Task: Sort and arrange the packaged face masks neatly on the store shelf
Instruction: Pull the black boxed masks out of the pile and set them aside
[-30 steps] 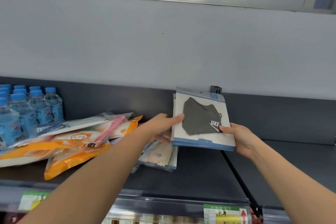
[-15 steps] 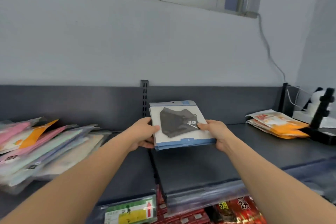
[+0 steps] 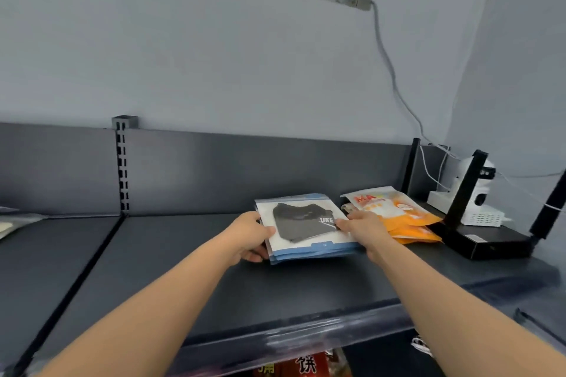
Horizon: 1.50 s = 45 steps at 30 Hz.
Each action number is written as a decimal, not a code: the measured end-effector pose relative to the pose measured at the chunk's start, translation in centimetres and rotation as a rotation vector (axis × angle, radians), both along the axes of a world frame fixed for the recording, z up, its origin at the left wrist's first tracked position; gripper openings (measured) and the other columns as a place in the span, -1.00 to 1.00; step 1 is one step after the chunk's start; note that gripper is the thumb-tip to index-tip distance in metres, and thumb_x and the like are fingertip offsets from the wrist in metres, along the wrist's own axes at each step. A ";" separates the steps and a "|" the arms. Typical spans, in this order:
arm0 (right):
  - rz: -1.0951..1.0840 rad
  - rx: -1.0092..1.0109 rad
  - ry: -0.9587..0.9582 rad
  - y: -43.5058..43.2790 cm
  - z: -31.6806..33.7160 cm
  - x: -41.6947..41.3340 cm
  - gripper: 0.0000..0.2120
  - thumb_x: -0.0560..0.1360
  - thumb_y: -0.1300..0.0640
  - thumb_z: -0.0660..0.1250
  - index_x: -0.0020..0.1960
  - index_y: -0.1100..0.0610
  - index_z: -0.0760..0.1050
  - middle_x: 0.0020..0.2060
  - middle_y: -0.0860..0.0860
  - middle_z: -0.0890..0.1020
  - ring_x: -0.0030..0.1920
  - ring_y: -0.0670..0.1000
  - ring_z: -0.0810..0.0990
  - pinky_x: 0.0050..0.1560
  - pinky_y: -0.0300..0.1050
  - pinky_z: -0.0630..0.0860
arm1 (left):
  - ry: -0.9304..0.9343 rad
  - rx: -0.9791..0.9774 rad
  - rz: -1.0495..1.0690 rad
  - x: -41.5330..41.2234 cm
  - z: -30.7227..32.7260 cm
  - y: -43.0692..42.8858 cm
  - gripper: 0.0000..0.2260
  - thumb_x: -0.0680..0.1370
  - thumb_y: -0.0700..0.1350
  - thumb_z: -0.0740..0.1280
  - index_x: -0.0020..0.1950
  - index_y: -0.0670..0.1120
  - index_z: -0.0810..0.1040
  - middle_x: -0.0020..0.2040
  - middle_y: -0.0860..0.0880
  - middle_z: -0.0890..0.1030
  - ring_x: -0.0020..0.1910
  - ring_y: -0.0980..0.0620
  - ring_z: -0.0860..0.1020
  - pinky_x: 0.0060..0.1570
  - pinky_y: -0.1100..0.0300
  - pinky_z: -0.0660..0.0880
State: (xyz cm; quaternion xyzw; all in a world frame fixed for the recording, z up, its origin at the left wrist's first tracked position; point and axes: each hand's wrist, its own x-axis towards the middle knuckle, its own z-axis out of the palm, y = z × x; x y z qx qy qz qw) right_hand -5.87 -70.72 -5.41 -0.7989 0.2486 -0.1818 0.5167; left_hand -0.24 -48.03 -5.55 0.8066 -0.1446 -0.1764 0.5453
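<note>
— What's at my far left?

— Only the corners of some flat, glossy packets [image 3: 12,223], cut off by the edge. Next comes a slotted metal post [image 3: 122,168] where two panels of the smooth, dark grey shelf [image 3: 183,254] meet.

— And my hands?

— Your left hand [image 3: 248,236] grips the left edge of the mask packs [image 3: 306,223], thumb on top, fingers curled beneath. The packs are a thin stack of square, clear-fronted sleeves with blue borders; the top one shows a dark fabric mask with white lettering. Your right hand [image 3: 364,229] pinches the right edge, thumb on top; its fingers are hidden under the stack. The stack sits low over the shelf's right panel, and I cannot tell whether it touches the shelf.

— What's beyond it?

— Just beside your right hand lie shiny orange pouches [image 3: 398,214], overlapping, print too blurred to read. Further right stands a flat black box [image 3: 484,242] with upright antennas, partly hiding a rounded white camera [image 3: 477,190]. A thin cable [image 3: 395,86] drops down the wall towards them. Below the shelf lip, red wrappers [image 3: 306,364] are cut off.
</note>
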 end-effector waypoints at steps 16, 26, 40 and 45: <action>0.006 -0.608 0.303 -3.4 -1.2 3.3 -0.68 0.64 0.00 0.14 0.12 0.19 0.56 0.04 0.10 0.63 0.07 0.11 0.57 -0.05 -0.11 0.43 | -0.061 0.165 0.111 5.0 -1.7 -7.2 -0.87 0.59 -0.15 0.29 0.03 -0.22 0.53 -0.03 -0.16 0.60 -0.09 -0.06 0.56 -0.28 0.21 0.52; -0.032 -0.905 0.322 -2.2 -0.5 3.5 -0.80 0.59 0.07 0.24 0.08 0.16 0.56 0.01 0.07 0.63 0.00 0.07 0.58 -0.18 -0.15 0.40 | -0.092 0.219 0.086 5.0 -1.2 -7.3 -0.77 0.59 -0.13 0.27 0.21 -0.20 0.50 0.14 -0.15 0.55 0.10 -0.10 0.57 -0.27 0.21 0.55; 0.188 -0.857 0.138 3.4 1.4 3.4 -0.83 0.57 0.02 0.27 0.04 0.04 0.60 -0.02 0.03 0.68 0.04 0.09 0.60 -0.11 -0.13 0.46 | -0.319 0.472 0.245 1.4 1.9 3.4 -0.78 0.54 -0.20 0.23 0.05 -0.21 0.64 -0.27 -0.10 0.54 -0.28 -0.11 0.48 -0.04 -0.02 0.60; 0.319 -0.862 0.088 8.7 1.6 3.9 -0.84 0.54 -0.01 0.30 0.03 0.00 0.61 0.04 -0.01 0.66 0.08 0.08 0.60 -0.07 -0.12 0.49 | -0.400 0.649 0.310 -0.6 2.6 8.9 -0.80 0.57 -0.16 0.24 0.05 -0.13 0.65 -0.05 -0.09 0.66 -0.29 -0.01 0.56 -0.15 0.17 0.51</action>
